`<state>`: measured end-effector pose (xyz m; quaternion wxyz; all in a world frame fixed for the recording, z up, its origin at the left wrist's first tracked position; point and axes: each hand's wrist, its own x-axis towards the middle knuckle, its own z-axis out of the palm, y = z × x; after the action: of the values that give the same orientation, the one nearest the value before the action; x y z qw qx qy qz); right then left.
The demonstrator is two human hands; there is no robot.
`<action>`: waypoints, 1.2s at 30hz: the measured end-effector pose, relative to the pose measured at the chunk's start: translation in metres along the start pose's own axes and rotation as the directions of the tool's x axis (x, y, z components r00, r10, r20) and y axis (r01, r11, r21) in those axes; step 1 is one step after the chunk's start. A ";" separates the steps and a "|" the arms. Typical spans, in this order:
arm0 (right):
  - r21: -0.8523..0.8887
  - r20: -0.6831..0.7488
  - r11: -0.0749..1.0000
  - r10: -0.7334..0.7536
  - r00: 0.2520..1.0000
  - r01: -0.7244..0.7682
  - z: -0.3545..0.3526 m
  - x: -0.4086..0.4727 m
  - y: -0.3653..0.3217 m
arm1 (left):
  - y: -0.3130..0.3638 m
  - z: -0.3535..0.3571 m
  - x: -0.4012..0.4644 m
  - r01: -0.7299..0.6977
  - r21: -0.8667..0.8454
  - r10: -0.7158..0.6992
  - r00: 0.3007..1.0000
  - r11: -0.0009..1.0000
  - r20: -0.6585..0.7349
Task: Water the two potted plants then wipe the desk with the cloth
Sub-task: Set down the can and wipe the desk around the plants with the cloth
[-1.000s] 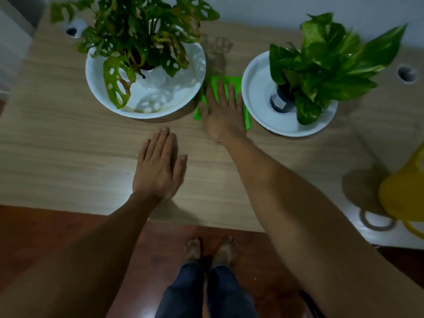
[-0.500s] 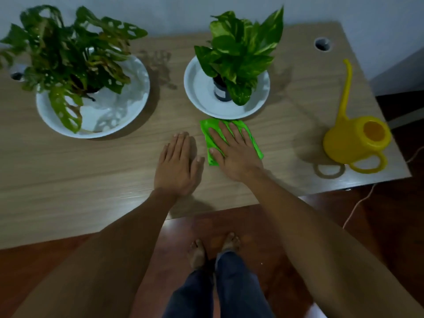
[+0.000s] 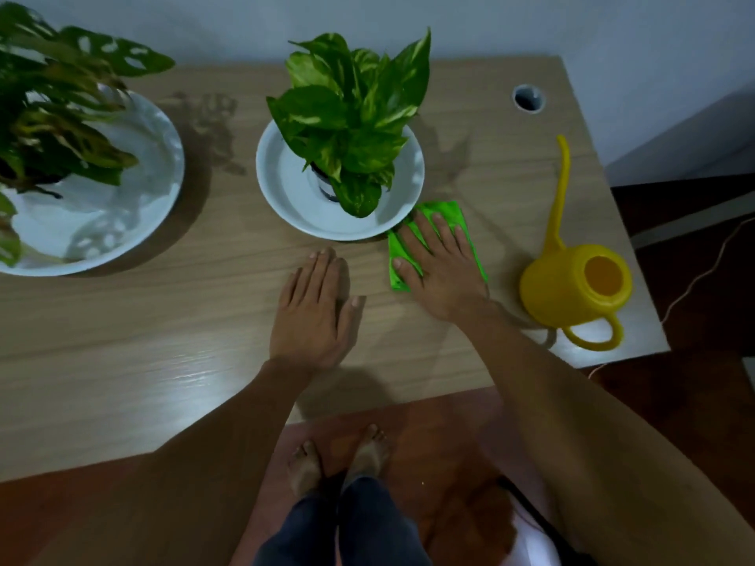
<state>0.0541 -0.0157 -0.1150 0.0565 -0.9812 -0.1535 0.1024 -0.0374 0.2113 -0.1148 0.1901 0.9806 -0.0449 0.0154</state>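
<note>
At far left, the hole-leaved potted plant [image 3: 57, 116] is sitting in its wide white dish [image 3: 122, 234]; beside it, the variegated green potted plant [image 3: 347, 116] is standing in a smaller white saucer [image 3: 286, 198]. You are resting your left hand [image 3: 314, 316] flat, fingers together, on the pale wood-grain desk [image 3: 122, 361]. Your right hand [image 3: 441, 267] is pressing the bright green folded cloth [image 3: 453, 212] down, fingers spread, just beside the saucer. The yellow plastic long-spouted watering can [image 3: 572, 283] is standing set down, suggesting watering is finished; wiping is under way, with much of the desk remaining.
</note>
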 end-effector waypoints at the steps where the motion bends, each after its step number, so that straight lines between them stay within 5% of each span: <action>1: 0.000 -0.004 1.000 0.018 1.000 -0.018 -0.002 0.005 0.008 | 0.004 0.002 0.003 0.006 0.004 -0.006 1.000 1.000 -0.011; 11: 0.049 -0.004 0.982 0.181 0.984 -0.180 -0.028 0.098 0.058 | 0.015 0.014 0.015 0.050 0.050 -0.051 0.999 0.997 0.010; 22: 0.059 -0.024 0.980 0.189 0.982 -0.187 -0.048 0.203 0.069 | 0.015 0.015 0.018 0.073 0.064 -0.073 0.997 0.995 0.002; 30: 0.043 -0.026 0.994 0.102 0.994 -0.101 -0.030 0.141 0.058 | 0.017 0.010 0.018 0.055 0.049 -0.055 0.998 0.997 0.008; 36: 0.054 0.045 0.979 0.194 0.980 -0.197 -0.019 0.055 0.016 | 0.014 0.010 0.014 0.045 0.050 -0.046 0.999 0.998 0.025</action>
<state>0.1142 -0.0152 -0.1091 0.0715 -0.9873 -0.0543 0.1310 -0.0244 0.1932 -0.1181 0.1656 0.9859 -0.0248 -0.0005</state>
